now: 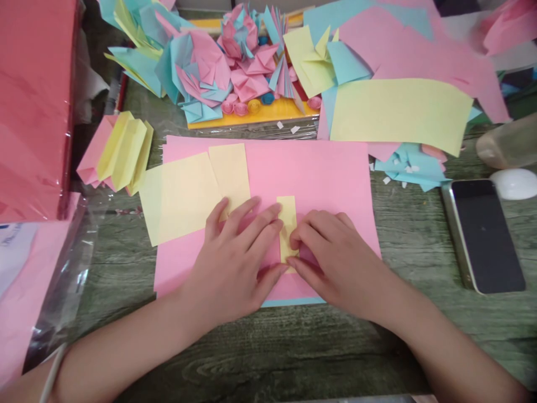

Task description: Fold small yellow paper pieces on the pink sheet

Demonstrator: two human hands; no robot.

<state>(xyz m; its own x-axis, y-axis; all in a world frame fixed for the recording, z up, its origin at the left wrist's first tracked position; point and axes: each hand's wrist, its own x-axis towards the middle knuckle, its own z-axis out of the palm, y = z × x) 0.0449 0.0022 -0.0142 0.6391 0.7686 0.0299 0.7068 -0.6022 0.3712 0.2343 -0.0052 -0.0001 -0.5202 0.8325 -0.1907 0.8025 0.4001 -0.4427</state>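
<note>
A narrow yellow paper strip [287, 224], seemingly folded, stands lengthwise on the stacked pink paper sheets [327, 173]. My left hand [239, 257] lies flat with its fingers apart, its index fingertip and thumb touching the strip's left side. Along the strip's right edge, my right hand [335, 252] has curled fingers, with thumb and index finger closed on the paper near its lower end. Under my left fingertips are the lower edges of a yellow paper sheet [180, 196] and a smaller yellow piece [230, 168].
Folded pink and blue paper flowers [247, 73] crowd the back. A long yellow sheet [398, 112] rests over pink paper at the back right. A phone [486, 235] lies on the right, a pleated yellow paper [126, 151] on the left, beside a red package [33, 112].
</note>
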